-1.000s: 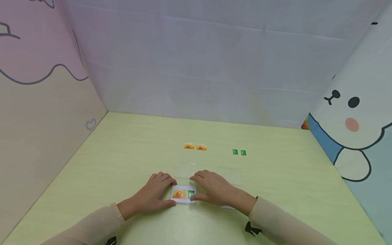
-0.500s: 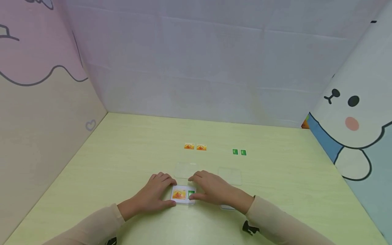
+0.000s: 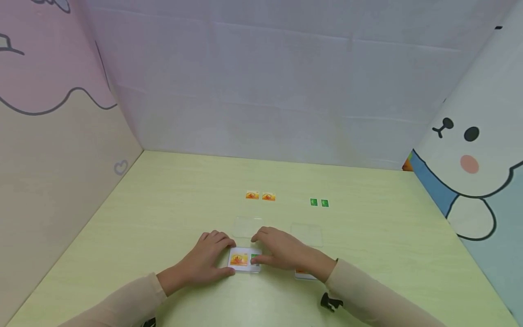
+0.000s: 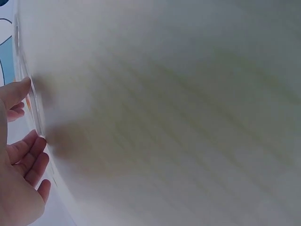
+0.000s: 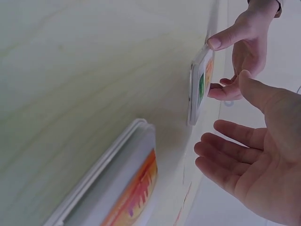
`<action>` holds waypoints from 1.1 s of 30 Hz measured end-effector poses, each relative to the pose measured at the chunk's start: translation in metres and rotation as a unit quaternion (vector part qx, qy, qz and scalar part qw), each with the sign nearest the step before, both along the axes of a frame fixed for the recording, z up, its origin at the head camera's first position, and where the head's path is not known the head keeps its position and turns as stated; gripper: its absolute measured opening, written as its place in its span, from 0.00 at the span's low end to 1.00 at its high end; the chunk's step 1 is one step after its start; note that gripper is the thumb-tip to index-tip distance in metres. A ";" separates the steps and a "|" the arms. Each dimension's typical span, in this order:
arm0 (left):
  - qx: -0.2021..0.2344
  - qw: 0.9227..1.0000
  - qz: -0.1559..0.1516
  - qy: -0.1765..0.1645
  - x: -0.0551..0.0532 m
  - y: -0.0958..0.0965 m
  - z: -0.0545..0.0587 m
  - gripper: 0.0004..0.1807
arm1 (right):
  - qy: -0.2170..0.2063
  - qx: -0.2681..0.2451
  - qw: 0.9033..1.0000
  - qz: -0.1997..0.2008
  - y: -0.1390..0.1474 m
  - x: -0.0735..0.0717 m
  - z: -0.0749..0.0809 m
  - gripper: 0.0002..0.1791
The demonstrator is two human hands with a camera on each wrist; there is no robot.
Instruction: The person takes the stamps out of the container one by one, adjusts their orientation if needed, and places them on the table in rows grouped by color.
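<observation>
A flat white rectangular plastic case [image 3: 244, 269] lies on the table, bearing an orange sticker [image 3: 239, 259] on its left and a green sticker [image 3: 253, 257] on its right. My left hand [image 3: 204, 259] grips the case's left end, thumb at the near corner and forefinger at the far one. Over the right end is my right hand [image 3: 286, 250], its thumb hiding part of the green sticker in the head view. From the right wrist view, the right hand [image 5: 254, 160] has spread fingers, holds nothing and stays apart from the case [image 5: 194, 94].
A second white case [image 3: 301, 276] with an orange sticker lies partly under my right wrist. Behind the hands are two clear plastic covers [image 3: 247, 226]. Two loose orange stickers [image 3: 252, 195] and two green ones [image 3: 313, 202] lie farther back. Printed cloth walls [image 3: 261, 91] enclose the table.
My right hand has shifted slightly left, its thumb covering more of the green sticker. The left hand and the case have stayed in place.
</observation>
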State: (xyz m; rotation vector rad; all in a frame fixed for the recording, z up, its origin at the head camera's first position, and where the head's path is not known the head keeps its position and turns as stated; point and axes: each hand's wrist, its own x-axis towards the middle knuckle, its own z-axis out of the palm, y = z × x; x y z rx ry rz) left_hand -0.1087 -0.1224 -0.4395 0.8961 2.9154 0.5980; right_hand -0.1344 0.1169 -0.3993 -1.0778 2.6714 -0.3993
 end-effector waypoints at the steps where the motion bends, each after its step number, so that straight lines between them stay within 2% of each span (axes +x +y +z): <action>1: 0.000 1.000 0.000 0.000 0.000 0.000 0.001 0.27 | -0.001 -0.001 1.000 0.001 0.000 0.000 0.000 0.28; 9: -0.002 1.000 -0.003 0.004 0.000 -0.001 0.002 0.27 | -0.015 0.003 1.000 0.002 -0.007 -0.003 0.003 0.27; 16: -0.002 1.000 -0.007 0.023 0.001 0.000 0.002 0.26 | -0.024 0.004 1.000 0.006 -0.012 -0.005 0.004 0.27; 26: -0.004 1.000 -0.005 0.016 0.001 0.001 0.003 0.26 | -0.041 0.004 0.999 0.008 -0.021 -0.005 0.001 0.26; 33: -0.001 1.000 -0.008 0.021 0.000 0.000 0.001 0.26 | -0.035 0.008 0.999 0.018 -0.024 -0.005 -0.002 0.25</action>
